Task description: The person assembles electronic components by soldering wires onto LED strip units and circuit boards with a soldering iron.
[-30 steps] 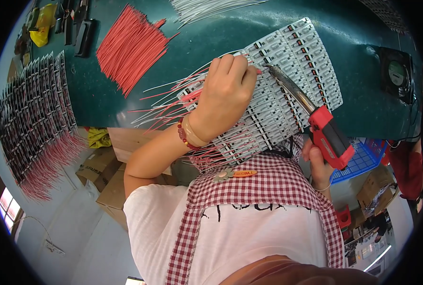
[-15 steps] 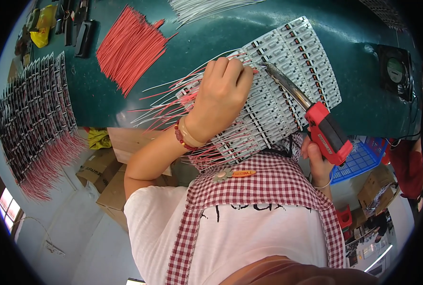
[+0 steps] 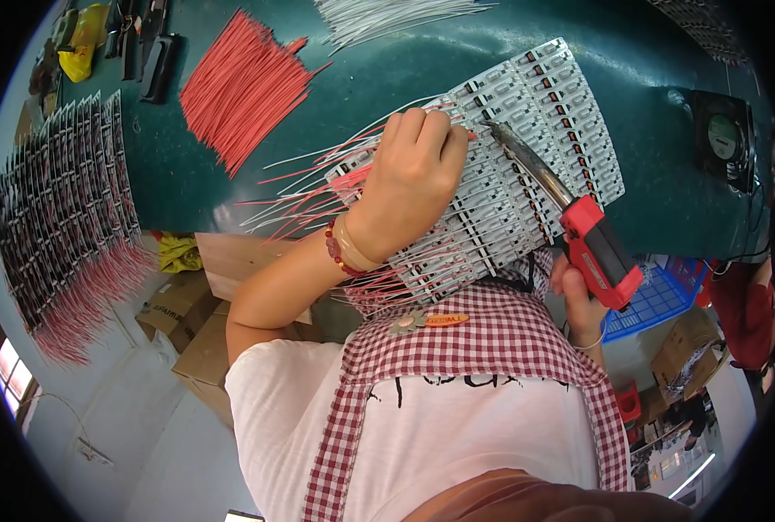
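Note:
My left hand [image 3: 412, 178] hovers over a grey panel of many small circuit boards [image 3: 513, 109], fingers pinched on a red wire [image 3: 472, 135] whose end shows past the fingertips. Most of that wire is hidden by the hand. My right hand [image 3: 579, 300] is closed on a red and black soldering iron [image 3: 600, 252], its dark tip pointing left to the boards just right of my left fingertips. Red and white wires [image 3: 305, 187] stick out from the panel's left side, under and beside my left wrist.
A red wire pile [image 3: 244, 87] and white wires [image 3: 387, 17] lie on the green table [image 3: 361, 83]. Wired boards [image 3: 70, 226] hang over its left edge. Black-handled tools [image 3: 154, 70] are at far left, a black device [image 3: 722, 135] at right, a blue basket [image 3: 653, 304] below.
Almost nothing differs. My left hand and the panel sit slightly lower in the picture, and the soldering iron's handle has shifted a little lower; both grips stay the same.

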The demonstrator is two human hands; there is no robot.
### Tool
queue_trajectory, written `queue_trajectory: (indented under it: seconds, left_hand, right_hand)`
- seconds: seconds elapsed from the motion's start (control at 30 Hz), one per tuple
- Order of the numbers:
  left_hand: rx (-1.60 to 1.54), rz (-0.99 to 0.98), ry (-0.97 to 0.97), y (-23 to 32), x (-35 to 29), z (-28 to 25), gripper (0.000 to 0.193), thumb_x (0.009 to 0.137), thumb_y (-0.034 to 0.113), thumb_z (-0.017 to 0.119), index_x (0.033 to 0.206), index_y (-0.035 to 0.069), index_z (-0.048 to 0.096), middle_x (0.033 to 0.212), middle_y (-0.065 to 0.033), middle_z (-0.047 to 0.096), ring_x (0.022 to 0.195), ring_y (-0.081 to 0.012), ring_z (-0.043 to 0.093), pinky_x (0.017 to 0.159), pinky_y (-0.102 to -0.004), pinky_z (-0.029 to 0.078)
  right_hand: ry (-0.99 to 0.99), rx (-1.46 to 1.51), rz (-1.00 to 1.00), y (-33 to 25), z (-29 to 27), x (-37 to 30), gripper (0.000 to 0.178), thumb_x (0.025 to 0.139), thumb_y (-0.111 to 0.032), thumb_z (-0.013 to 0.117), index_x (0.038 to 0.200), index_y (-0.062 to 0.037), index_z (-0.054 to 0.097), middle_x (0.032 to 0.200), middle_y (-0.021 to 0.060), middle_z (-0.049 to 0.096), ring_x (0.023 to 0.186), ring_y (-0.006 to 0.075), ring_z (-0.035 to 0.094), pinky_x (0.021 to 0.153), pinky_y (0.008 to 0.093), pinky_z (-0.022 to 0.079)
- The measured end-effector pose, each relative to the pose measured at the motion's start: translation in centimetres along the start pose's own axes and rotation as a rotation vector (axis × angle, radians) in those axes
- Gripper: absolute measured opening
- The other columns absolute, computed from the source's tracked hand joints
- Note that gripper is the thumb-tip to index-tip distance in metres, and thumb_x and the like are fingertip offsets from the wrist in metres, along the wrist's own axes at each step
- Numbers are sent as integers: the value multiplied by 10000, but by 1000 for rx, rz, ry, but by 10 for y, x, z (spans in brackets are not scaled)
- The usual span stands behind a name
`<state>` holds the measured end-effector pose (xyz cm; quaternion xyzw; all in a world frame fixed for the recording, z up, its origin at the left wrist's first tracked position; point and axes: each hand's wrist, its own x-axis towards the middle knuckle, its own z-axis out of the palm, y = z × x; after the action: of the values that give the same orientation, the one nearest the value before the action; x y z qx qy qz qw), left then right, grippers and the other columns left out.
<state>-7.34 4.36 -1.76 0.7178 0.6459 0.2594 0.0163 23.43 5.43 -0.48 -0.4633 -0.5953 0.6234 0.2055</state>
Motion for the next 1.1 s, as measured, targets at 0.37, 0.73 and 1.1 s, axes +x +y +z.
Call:
queue_trajectory:
  seconds: [0.37, 0.73, 1.1]
  left_hand:
    - [2, -65, -36, 4, -2, -3, 193, 747, 26, 653, 939, 11, 657, 845, -81, 523, 798, -242, 531, 702, -353, 433]
    - [-63, 2, 30, 9, -5, -2, 254, 715, 18, 664, 967, 16, 700, 813, -61, 540, 755, -221, 530, 681, -342, 419]
    - [-71, -33, -20, 12, 0, -3, 217, 718, -1, 663, 928, 24, 706, 781, -62, 510, 750, -227, 520, 679, -347, 425]
  right_hand:
    - [-32, 78, 58, -3, 2, 0, 271, 901, -66, 675, 1158, 10, 639, 1002, 58, 656, 887, 144, 612, 785, 297, 502]
    - [63, 51, -45, -1, 10, -4, 513, 940, -320, 649, 1296, 19, 504, 705, 64, 563, 551, 103, 464, 516, 238, 371]
    - [25, 129, 40, 8, -2, -12, 271, 873, -57, 697, 1133, 4, 650, 988, 71, 667, 855, 157, 627, 751, 301, 512]
